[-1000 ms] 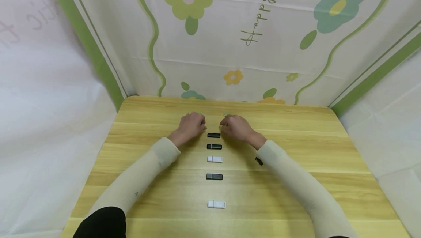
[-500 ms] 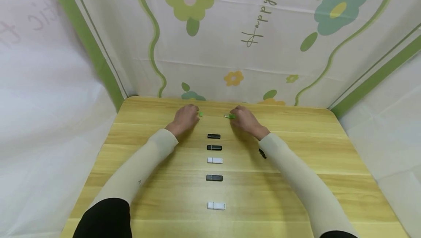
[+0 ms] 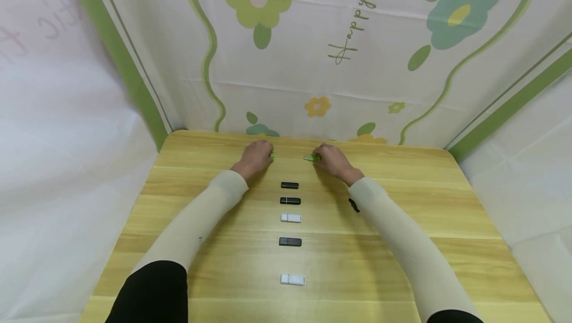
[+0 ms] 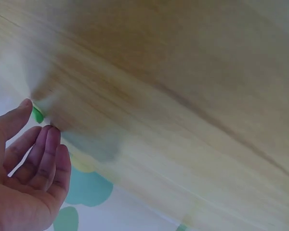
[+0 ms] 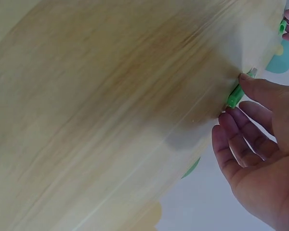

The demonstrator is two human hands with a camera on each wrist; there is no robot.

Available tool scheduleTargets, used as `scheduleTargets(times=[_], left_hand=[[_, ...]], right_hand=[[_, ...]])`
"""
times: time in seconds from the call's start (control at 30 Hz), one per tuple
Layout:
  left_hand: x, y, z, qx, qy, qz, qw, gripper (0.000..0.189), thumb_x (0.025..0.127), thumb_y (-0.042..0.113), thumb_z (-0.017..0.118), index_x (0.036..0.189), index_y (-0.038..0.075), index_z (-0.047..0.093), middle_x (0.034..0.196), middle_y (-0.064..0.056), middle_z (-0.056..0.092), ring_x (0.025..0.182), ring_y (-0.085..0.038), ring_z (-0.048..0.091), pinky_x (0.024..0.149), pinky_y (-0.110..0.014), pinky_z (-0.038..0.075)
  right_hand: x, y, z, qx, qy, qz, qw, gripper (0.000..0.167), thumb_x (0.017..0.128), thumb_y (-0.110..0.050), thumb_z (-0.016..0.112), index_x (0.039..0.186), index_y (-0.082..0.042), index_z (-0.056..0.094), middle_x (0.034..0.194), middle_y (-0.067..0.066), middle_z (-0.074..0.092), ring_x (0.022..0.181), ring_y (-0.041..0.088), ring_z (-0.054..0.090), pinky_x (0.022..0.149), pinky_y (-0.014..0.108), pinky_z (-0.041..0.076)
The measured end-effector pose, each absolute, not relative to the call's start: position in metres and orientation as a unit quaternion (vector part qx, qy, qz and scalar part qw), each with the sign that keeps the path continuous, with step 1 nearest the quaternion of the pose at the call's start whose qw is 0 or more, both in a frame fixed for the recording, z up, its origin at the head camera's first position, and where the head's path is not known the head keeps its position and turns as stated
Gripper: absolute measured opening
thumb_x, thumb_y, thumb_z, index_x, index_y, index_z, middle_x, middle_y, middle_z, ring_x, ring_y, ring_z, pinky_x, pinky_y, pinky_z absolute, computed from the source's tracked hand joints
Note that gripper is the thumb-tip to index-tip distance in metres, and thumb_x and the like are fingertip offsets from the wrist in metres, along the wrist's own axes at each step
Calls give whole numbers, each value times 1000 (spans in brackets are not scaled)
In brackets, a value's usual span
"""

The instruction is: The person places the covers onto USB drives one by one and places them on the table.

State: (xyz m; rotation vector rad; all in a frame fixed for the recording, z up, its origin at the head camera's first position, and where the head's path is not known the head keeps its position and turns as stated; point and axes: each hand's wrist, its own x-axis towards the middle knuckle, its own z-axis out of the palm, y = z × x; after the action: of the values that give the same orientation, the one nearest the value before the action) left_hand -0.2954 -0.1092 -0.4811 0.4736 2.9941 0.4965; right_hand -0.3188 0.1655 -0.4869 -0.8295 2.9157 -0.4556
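Observation:
Near the table's far edge my left hand point(image 3: 256, 158) pinches a small green cap point(image 4: 37, 114) between thumb and fingertips. Facing it, my right hand point(image 3: 332, 161) holds a green USB stick point(image 5: 235, 96) low at the tabletop, with the thumb on its side and fingertips at its rear end. The bare metal plug of that stick points left, towards the cap. A gap separates the two green parts. In the head view the fingers partly cover both of them.
Down the middle of the wooden table point(image 3: 214, 283) lies a column of USB sticks: black point(image 3: 289, 185), another black point(image 3: 290, 201), white point(image 3: 291, 218), dark grey point(image 3: 290, 241) and white point(image 3: 292, 279). A small black object point(image 3: 354, 205) lies beside the right sleeve. Printed curtains point(image 3: 268, 75) border the table.
Both hands have moved from beside the nearest black USB stick to the far edge, and have spread apart. The left hand has then closed in on the green cap, the right on the green stick.

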Motion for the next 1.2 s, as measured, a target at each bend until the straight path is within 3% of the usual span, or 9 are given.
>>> scheduleTargets(times=[0.13,0.43,0.83,1.03,1.2], left_hand=[[-297,-106,-482,148,976,156,37,14,100,9,72,87,4,70,97,-9,68,86,-22,62,76,-38,58],[-301,-103,-485,147,977,149,47,14,100,12,73,109,2,78,115,-12,76,104,-29,73,86,-41,62],[-295,-105,-479,144,977,153,31,11,99,9,75,106,1,78,109,-13,78,97,-28,75,82,-40,62],[-293,-107,-477,147,974,168,27,8,98,5,74,91,1,75,91,-11,76,75,-19,65,70,-33,58],[-290,-110,-476,149,972,182,23,34,96,-1,70,67,9,57,66,-3,53,62,-14,43,57,-27,40]], right_hand=[[-318,165,-486,-270,950,-152,41,24,95,-5,78,117,4,76,116,19,72,107,34,69,92,48,58],[-317,164,-490,-274,949,-153,34,18,95,-2,77,112,3,79,108,17,74,98,30,71,86,44,60],[-316,167,-488,-282,948,-146,30,14,95,-1,77,109,3,80,105,17,75,97,30,71,86,44,60],[-314,171,-486,-288,945,-149,32,14,95,-2,77,108,3,80,104,16,75,97,29,70,86,45,60],[-311,172,-484,-293,944,-151,33,14,96,-3,77,109,2,80,104,15,75,97,29,70,86,44,59]])
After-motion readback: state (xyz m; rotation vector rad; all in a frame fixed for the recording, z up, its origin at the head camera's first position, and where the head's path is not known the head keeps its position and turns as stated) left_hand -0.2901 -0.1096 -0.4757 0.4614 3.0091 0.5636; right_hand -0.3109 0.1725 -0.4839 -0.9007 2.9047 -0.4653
